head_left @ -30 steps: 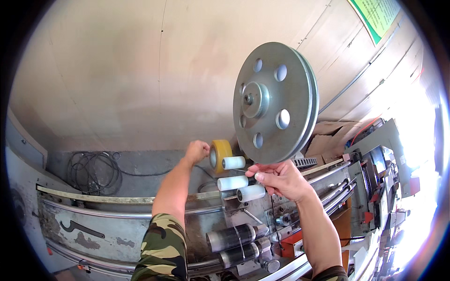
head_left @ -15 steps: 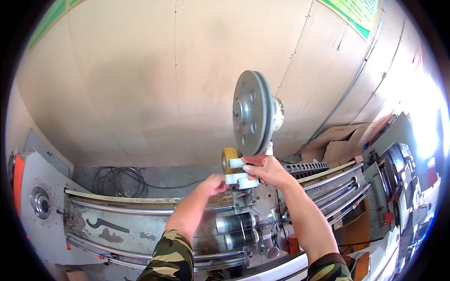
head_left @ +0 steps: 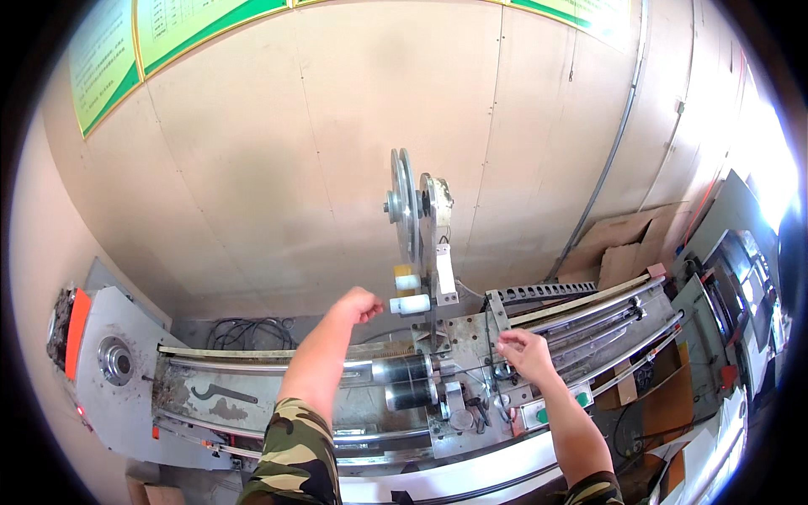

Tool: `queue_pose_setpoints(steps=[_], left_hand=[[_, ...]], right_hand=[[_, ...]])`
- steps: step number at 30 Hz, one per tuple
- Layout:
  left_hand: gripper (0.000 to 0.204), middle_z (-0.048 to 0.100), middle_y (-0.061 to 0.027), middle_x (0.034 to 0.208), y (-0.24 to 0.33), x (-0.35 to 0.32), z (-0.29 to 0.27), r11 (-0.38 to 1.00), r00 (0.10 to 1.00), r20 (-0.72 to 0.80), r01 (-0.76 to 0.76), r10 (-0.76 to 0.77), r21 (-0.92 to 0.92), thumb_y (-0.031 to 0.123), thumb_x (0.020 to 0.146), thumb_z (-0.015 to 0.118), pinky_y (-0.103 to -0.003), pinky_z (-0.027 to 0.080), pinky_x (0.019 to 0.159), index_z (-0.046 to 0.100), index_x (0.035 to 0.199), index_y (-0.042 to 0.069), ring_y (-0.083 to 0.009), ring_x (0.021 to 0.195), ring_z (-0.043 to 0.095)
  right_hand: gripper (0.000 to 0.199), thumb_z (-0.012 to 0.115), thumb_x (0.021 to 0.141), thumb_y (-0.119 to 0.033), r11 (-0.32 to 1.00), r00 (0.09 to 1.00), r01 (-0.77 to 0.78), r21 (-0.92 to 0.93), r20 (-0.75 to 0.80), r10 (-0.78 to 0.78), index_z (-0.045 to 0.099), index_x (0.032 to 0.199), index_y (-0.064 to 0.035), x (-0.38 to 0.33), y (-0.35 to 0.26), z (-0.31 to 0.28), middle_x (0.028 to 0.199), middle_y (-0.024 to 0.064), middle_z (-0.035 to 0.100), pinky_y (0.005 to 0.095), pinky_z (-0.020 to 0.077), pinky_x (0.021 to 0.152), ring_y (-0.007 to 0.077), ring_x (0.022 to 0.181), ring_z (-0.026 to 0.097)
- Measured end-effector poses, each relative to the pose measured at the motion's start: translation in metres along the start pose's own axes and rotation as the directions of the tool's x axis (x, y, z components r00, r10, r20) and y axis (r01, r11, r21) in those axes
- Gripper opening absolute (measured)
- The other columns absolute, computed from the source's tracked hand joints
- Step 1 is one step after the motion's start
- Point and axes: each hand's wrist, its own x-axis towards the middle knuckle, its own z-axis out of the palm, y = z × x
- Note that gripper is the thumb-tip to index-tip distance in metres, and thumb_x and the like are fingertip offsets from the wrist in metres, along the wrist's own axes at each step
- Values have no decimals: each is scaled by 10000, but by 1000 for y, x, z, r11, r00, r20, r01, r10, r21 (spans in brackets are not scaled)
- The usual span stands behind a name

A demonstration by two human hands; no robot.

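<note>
The long grey metal machine (head_left: 252,396) fills the lower half of the view, running from a rounded end plate with an orange guard (head_left: 76,324) on the left to a bundle of slanted steel rails (head_left: 606,316) on the right. From its middle rises an upright bracket carrying a large grey pulley wheel (head_left: 402,210), seen nearly edge-on, with two small white rollers (head_left: 410,303) just below it. Under those sit two dark steel rollers (head_left: 410,380), one above the other.

The left hand (head_left: 358,305) is raised just left of the white rollers, curled into a loose fist; whether it pinches anything I cannot tell. The right hand (head_left: 523,353) hangs over the machine deck right of the bracket, fingers drawn together as if nipping something fine; a thin dark line seems to run from it toward the dark rollers, but it is too slight to be sure. The step looks like leading a thin strand or tape through the roller path. The next move would call for keeping that line taut between both hands and seating it squarely on a roller without slack.

A wrench (head_left: 212,392) lies on the deck at left. Behind, coiled black cables (head_left: 248,332) rest against a plain beige panel wall (head_left: 278,151) bearing green-edged posters (head_left: 160,34); flattened cardboard (head_left: 627,244) leans at right.
</note>
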Motion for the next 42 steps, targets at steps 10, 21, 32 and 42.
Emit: queue_pose_setpoints(steps=[10, 21, 32, 42], left_hand=[[156, 661, -24, 741, 98, -107, 34, 966, 980, 78, -163, 182, -202, 155, 937, 646, -199, 334, 420, 688, 845, 37, -75, 596, 530], [199, 702, -19, 831, 22, -131, 64, 905, 947, -5, -309, 322, -293, 208, 960, 678, -228, 419, 549, 726, 1047, 36, -77, 636, 548], [184, 738, -155, 845, -29, -32, -61, 519, 691, -264, -187, 673, 834, 140, 829, 678, -375, 568, 766, 774, 964, 60, -279, 829, 727], [473, 589, -217, 1297, 13, 36, -109, 730, 488, -608, -92, 626, 677, 157, 839, 691, -485, 467, 1027, 633, 1305, 99, -403, 1275, 516]], right_hand=[[329, 803, 743, -219, 776, 895, 446, -446, 246, -373, 737, 1030, -73, -20, 20, 10, 1064, 126, 730, 440, 483, 966, 329, 1042, 654], [261, 778, 800, -208, 786, 893, 450, -423, 239, -383, 754, 1028, -83, 0, -13, 22, 991, 132, 742, 454, 481, 946, 326, 988, 672], [235, 754, 833, -152, 900, 915, 388, -199, 201, -350, 742, 1031, -26, 21, -91, 52, 999, 157, 740, 414, 534, 863, 339, 971, 681], [217, 798, 776, -76, 930, 955, 274, -247, 186, -232, 741, 982, -37, -34, -74, 62, 984, 128, 747, 407, 541, 827, 325, 924, 694]])
